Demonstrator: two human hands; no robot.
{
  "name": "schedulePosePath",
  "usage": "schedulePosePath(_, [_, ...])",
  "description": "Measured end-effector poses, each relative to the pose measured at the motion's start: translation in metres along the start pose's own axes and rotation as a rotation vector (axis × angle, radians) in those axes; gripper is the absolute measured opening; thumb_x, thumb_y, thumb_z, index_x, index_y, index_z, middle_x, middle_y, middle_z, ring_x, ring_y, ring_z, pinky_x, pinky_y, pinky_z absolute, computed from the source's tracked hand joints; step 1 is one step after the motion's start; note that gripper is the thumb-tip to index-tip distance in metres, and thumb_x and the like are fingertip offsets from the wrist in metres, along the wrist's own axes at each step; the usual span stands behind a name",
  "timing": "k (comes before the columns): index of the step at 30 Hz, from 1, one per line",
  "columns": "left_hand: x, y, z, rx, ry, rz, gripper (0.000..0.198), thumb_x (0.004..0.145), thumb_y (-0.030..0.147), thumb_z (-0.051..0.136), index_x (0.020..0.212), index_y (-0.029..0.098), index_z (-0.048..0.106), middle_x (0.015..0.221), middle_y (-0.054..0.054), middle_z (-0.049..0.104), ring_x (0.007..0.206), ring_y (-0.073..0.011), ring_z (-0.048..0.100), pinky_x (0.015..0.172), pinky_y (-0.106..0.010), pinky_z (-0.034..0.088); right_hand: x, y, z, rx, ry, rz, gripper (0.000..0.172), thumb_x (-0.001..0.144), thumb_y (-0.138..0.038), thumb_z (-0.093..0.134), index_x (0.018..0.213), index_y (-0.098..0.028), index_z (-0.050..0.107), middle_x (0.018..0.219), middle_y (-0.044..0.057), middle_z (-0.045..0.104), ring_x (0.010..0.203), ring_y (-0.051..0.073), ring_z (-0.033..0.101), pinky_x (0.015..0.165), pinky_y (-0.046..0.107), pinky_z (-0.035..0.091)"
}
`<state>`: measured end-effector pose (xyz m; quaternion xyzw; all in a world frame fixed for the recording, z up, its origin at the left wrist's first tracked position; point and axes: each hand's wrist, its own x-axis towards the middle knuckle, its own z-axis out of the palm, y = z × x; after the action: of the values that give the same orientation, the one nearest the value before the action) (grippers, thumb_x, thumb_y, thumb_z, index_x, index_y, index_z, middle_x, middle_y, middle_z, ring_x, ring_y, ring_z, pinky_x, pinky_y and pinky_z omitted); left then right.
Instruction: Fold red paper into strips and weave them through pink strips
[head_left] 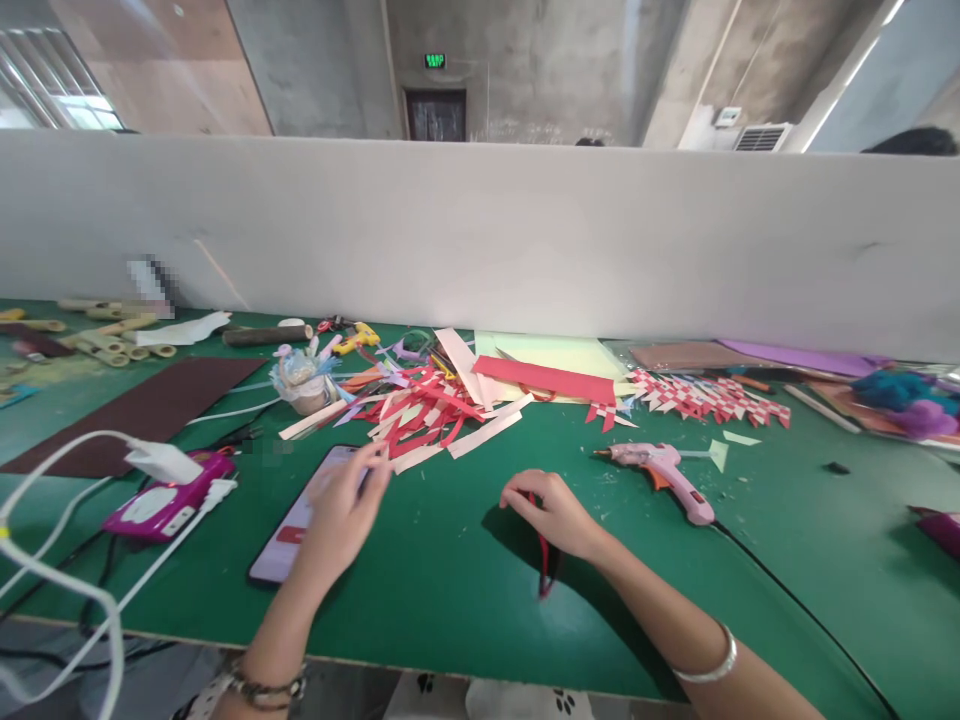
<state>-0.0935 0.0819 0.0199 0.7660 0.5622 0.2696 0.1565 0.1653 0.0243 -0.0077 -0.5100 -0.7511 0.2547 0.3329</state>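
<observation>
My left hand (349,510) reaches over a phone (289,535) lying on the green table, its fingers stretched out at the near edge of a pile of red and pale pink paper strips (431,405). I cannot see anything held in it. To the right, my right hand (555,515) is closed on a narrow red paper strip (544,560), which hangs below the palm; part of the strip is hidden by the fingers. A pink glue gun (664,475) rests on its side to the right of this hand, with its black cord running toward the front edge.
A magenta power strip (169,500) with white plugs and cables is at the left, near a dark brown sheet (142,410). Red-and-white woven paper pieces (705,397) lie behind the glue gun. A pale partition (480,235) closes off the table's back.
</observation>
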Motion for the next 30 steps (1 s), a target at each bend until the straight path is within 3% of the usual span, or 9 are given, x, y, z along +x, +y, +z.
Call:
schedulePosePath(4, [-0.002,0.049,0.029,-0.277,-0.433,0.151,0.048,0.085,0.048,0.039,0.123,0.02,0.045,0.118,-0.008,0.057,0.109,-0.0221,0.052,0.089,-0.032,0.041,-0.001,0.003,0.001,-0.033,0.033,-0.005,0.028,0.089,-0.028,0.042,0.072,-0.019,0.061,0.071,0.001,0.065,0.068,0.014,0.056,0.071,0.027,0.039])
schedulePosePath(7, [-0.006,0.077,0.054,-0.202,-0.576,0.285,0.053,0.079,0.052,0.049,0.119,0.017,0.049,0.113,-0.011,0.057,0.104,-0.0268,0.053,0.086,-0.037,0.043,0.0,0.009,0.0,-0.03,0.087,0.022,0.027,0.089,-0.028,0.042,0.071,-0.019,0.061,0.07,0.001,0.065,0.067,0.014,0.056,0.071,0.028,0.039])
schedulePosePath(12, [-0.016,0.098,0.09,0.081,-0.457,0.424,0.062,0.064,0.062,0.061,0.101,0.012,0.057,0.099,-0.015,0.057,0.095,-0.0348,0.051,0.08,-0.046,0.042,0.002,0.017,-0.007,-0.001,0.193,0.108,0.031,0.089,-0.028,0.039,0.067,-0.017,0.057,0.062,0.001,0.06,0.058,0.013,0.053,0.059,0.024,0.04])
schedulePosePath(15, [-0.014,0.094,0.097,0.108,-0.483,0.419,0.036,0.074,0.043,0.06,0.096,0.014,0.057,0.097,-0.012,0.057,0.09,-0.0293,0.053,0.074,-0.039,0.043,0.001,0.015,-0.025,0.0,0.136,0.093,0.026,0.088,-0.025,0.039,0.074,-0.017,0.059,0.071,0.002,0.062,0.066,0.013,0.056,0.065,0.024,0.043])
schedulePosePath(18, [-0.004,0.084,0.092,0.064,-0.527,0.387,0.012,0.083,0.024,0.048,0.087,0.018,0.057,0.086,-0.004,0.058,0.076,-0.019,0.056,0.064,-0.028,0.041,-0.007,0.006,-0.049,-0.017,-0.185,0.004,0.019,0.083,-0.022,0.047,0.096,-0.018,0.06,0.094,0.005,0.061,0.088,0.016,0.056,0.081,0.029,0.043])
schedulePosePath(21, [0.007,0.077,0.086,0.02,-0.537,0.363,0.013,0.083,0.021,0.045,0.081,0.02,0.058,0.078,-0.001,0.057,0.067,-0.0147,0.054,0.057,-0.023,0.037,-0.023,-0.003,-0.064,-0.118,-0.532,0.013,0.064,0.062,-0.029,0.072,0.121,-0.024,0.049,0.126,0.008,0.046,0.117,0.026,0.04,0.097,0.04,0.035])
schedulePosePath(23, [0.013,0.076,0.085,-0.014,-0.548,0.355,0.013,0.082,0.021,0.046,0.077,0.02,0.058,0.075,0.0,0.057,0.064,-0.0138,0.053,0.054,-0.023,0.034,-0.034,-0.006,-0.065,-0.21,-0.62,0.057,0.065,0.06,-0.026,0.074,0.12,-0.027,0.05,0.134,0.008,0.038,0.124,0.03,0.032,0.099,0.046,0.032])
schedulePosePath(27, [0.023,0.073,0.089,-0.103,-0.571,0.337,0.012,0.079,0.023,0.049,0.073,0.02,0.059,0.071,0.001,0.057,0.061,-0.0131,0.052,0.051,-0.023,0.031,-0.051,-0.004,-0.06,-0.296,-0.558,0.097,0.046,0.068,-0.015,0.067,0.11,-0.028,0.054,0.136,0.006,0.037,0.127,0.027,0.03,0.099,0.044,0.033])
schedulePosePath(30, [0.03,0.068,0.091,-0.192,-0.591,0.298,0.015,0.079,0.026,0.048,0.073,0.019,0.059,0.069,0.0,0.057,0.06,-0.0131,0.052,0.05,-0.022,0.032,-0.055,0.003,-0.059,-0.283,-0.489,0.112,0.027,0.073,-0.013,0.063,0.097,-0.025,0.058,0.134,0.006,0.039,0.122,0.024,0.039,0.095,0.039,0.038])
